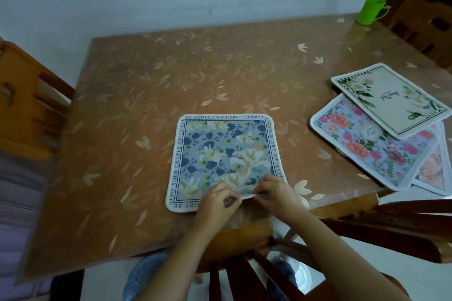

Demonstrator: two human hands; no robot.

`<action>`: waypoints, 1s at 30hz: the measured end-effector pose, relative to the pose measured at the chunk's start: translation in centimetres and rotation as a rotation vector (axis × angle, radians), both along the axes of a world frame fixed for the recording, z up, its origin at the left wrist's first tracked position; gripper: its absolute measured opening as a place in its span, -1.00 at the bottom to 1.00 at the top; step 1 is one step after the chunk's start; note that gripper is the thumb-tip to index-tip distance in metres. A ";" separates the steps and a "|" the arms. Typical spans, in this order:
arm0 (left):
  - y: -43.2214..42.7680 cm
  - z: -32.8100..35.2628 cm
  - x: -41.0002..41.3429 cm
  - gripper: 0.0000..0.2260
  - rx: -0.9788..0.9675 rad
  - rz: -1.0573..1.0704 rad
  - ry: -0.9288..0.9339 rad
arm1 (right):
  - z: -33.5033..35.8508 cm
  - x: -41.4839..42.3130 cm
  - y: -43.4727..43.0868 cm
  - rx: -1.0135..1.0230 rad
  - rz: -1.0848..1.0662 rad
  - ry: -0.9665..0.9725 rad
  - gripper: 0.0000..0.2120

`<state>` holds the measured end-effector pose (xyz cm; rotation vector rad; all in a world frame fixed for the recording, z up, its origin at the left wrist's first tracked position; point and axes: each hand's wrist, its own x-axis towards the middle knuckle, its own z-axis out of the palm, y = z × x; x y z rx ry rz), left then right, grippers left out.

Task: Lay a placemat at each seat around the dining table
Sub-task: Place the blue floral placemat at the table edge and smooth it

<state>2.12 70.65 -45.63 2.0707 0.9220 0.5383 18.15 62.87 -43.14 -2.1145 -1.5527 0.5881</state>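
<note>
Pinching the near edge of the blue placemat [225,154] with curled fingers [221,193]: left hand [216,200] and right hand [275,192] side by side, nearly touching, at the mat's 6 o'clock. Edge raised a little between the two pinches, rest of the mat flat on the table [137,110]. Probably gripped that way to drag and square it against the table's near side, in front of the near chair [242,269] at 6 o'clock. Judged as final alignment for this seat, not yet let go.

At 3 to 4 o'clock on the table: spare mats in a fanned pile. Cream placemat [391,102] on top, pink floral placemat [367,146] under it, third placemat [433,171] lowest. Likely parked there within reach for the remaining seats: left chair [29,95] at 9 o'clock, right chair [403,227] at 4 o'clock, far chair [425,29] at 2 o'clock. No mat in front of any of those.

Green cup [370,10] at 1 o'clock, near the far corner, well apart from all mats.

Hidden or unclear:
- blue mat's near border lettering and part of its near right corner, under the hands
- fingertips below the mat edge
- third mat mostly covered, cut by the frame at 3 o'clock; more mats beneath, cannot tell
- pile's near corner at or past the table edge, hard to judge
- blue round thing [146,273] on the floor at 7 o'clock, blurred, unidentifiable
- far chair cut off
</note>
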 end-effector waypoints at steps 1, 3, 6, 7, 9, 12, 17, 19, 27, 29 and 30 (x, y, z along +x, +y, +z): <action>0.1 -0.3 -0.4 -0.95 0.021 -0.012 0.029 | -0.2 0.0 0.0 -0.005 0.006 0.005 -0.92; 0.3 -0.9 -1.2 -0.94 0.041 -0.010 0.073 | -0.5 -0.1 -0.2 -0.013 0.013 0.029 -0.92; 0.4 -1.4 -2.0 -0.95 0.022 0.036 0.094 | -1.1 -0.1 -0.4 -0.043 0.006 0.054 -0.93; 0.5 -1.5 -2.2 -0.95 0.023 0.050 0.094 | -1.3 -0.2 -0.4 -0.053 0.010 0.050 -0.93; 0.7 -1.6 -2.3 -0.95 0.037 0.071 0.092 | -1.7 -0.4 -0.3 -0.039 -0.003 0.044 -0.93; 1.3 -1.5 -2.4 -0.95 0.050 0.112 0.086 | -2.2 -0.8 0.5 0.006 -0.034 0.012 -0.94; 1.7 -1.7 -2.6 -0.97 0.051 0.137 0.115 | -2.8 -0.6 2.0 0.016 0.025 0.002 -0.94; 1.4 -1.9 -2.7 -0.97 0.055 0.124 0.141 | -3.0 -0.5 2.1 -0.010 0.028 -0.004 -0.92; 1.8 -2.5 -5.4 -0.87 0.096 0.199 0.238 | -3.6 0.4 1.3 -0.055 0.012 -0.027 -0.83; 2.0 -2.5 -6.6 -0.88 0.115 0.236 0.276 | -3.7 0.5 1.0 -0.046 0.016 -0.043 -0.84; 2.1 -2.6 -7.1 -0.88 0.127 0.249 0.287 | -3.7 0.4 0.9 -0.042 0.017 -0.051 -0.84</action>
